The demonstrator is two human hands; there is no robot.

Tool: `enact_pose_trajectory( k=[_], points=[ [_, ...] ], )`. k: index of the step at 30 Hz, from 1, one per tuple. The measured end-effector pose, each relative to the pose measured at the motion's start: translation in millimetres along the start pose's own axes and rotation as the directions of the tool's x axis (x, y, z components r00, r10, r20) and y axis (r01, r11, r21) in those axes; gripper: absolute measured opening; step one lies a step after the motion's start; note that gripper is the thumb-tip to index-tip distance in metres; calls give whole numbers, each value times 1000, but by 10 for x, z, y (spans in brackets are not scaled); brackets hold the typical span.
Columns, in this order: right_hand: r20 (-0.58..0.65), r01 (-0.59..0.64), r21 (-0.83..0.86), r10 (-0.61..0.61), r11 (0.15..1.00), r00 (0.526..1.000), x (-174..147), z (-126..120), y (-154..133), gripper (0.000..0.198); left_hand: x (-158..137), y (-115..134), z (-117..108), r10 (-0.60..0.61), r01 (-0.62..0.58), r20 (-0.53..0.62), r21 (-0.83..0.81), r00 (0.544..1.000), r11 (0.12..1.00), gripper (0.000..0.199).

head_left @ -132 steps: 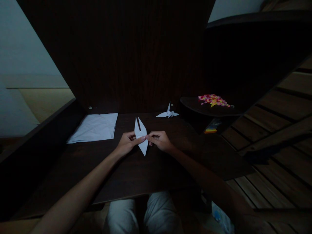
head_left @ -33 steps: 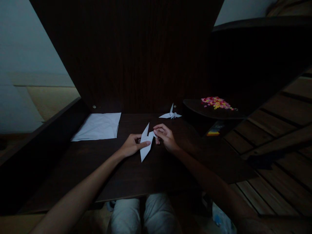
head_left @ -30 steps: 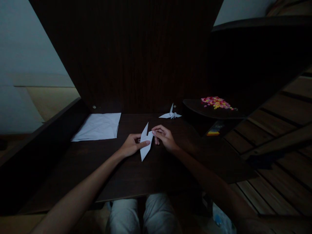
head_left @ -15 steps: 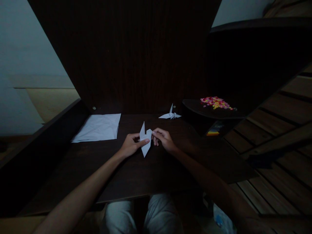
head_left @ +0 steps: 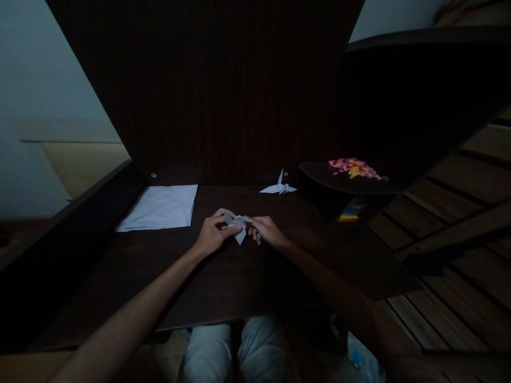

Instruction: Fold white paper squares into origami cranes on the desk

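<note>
Above the dark desk, a white folded paper crane [head_left: 240,238] is held between my two hands. My left hand [head_left: 215,230] is closed on its left side, with the thumb lying over the body. At the crane's right side, the fingers of my right hand [head_left: 266,230] pinch a narrow part of the paper. One point of the folded paper faces down toward me; its far side is partly hidden by my fingers. Farther back stands a second white paper crane [head_left: 280,188], touched by neither hand.
A stack of white paper sheets [head_left: 162,207] lies at the back left of the desk [head_left: 223,287]. To the right, a low rounded shelf [head_left: 319,175] bears a pile of small pink, red and yellow pieces [head_left: 355,168]. Yellow and orange items [head_left: 348,218] sit beneath it.
The crane in my hands has tilted, so its tall left point no longer stands up and it looks shorter. My right fingers have stayed at its right side. The other crane has not moved.
</note>
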State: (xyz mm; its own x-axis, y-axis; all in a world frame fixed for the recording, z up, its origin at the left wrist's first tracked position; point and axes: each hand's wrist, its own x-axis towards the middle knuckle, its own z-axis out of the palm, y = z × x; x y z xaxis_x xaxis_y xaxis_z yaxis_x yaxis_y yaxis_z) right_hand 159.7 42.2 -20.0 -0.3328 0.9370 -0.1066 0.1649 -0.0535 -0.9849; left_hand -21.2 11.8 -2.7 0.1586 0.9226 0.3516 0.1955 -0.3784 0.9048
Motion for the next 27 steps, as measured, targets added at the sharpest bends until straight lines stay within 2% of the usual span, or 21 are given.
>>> enact_pose_trajectory(
  k=[3, 9, 14, 21, 24, 27],
  points=[
    [-17, -74, -35, 74, 997, 997, -28, -6, -27, 54, -5, -3, -1, -4, 4, 1, -24, 1000, 1000, 22],
    [17, 69, 86, -71, 994, 997, -52, 18, -44, 41, -3, -12, -22, 35, -34, 25, -37, 999, 999, 23],
    [6, 33, 242, -35, 970, 999, -70, 47, -82, 31, 3, -34, -29, -2, 2, 6, -22, 1000, 1000, 24],
    [-6, 49, 303, -50, 952, 999, -70, 49, -91, 31, 2, -31, -18, -2, 3, -37, 44, 999, 999, 24],
    [-26, 67, 311, -62, 948, 998, -53, 42, -76, 31, 4, -39, -5, -34, 38, -79, 47, 996, 998, 34],
    [-51, 88, 323, -75, 942, 996, -37, 32, -60, 30, 12, -72, 27, -77, 68, -121, -81, 990, 994, 49]
  ],
)
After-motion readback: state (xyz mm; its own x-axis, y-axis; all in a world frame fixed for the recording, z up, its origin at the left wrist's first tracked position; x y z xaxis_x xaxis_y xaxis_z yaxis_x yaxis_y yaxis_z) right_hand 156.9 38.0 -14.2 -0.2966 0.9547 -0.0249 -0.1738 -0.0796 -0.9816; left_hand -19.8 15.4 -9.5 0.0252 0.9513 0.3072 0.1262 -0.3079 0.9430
